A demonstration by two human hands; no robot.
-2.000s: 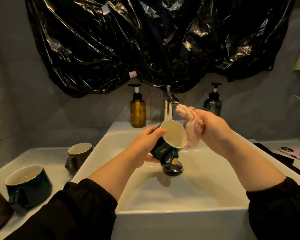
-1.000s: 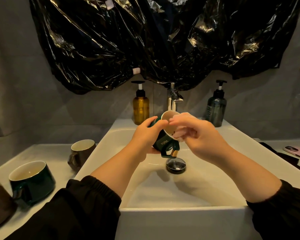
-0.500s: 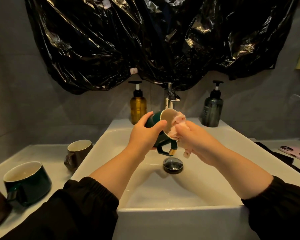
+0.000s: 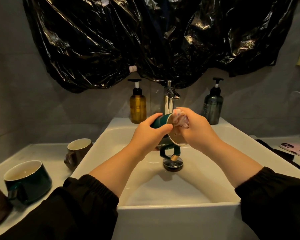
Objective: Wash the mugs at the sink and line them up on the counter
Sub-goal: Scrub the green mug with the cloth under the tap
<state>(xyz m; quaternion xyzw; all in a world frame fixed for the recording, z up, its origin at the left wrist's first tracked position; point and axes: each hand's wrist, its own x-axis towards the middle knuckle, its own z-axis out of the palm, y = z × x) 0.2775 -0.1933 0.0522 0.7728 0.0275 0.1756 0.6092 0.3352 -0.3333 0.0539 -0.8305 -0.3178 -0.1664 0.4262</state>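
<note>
My left grip (image 4: pixel 151 134) was curled round the dark green ceramic mug (image 4: pixel 158 120), held on its side above the white basin sink (image 4: pixel 163 209), mouth facing right. My right grip (image 4: pixel 197 130) pinched a wadded pink cloth (image 4: pixel 179 119) into that mouth. The table (image 4: pixel 42 153) lay left, nearer the left grip.

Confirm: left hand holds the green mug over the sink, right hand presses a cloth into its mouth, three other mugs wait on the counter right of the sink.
One error. The head view shows the three other mugs on the counter left of the sink, not right. Left hand, green mug, right hand and cloth are as stated.
</note>
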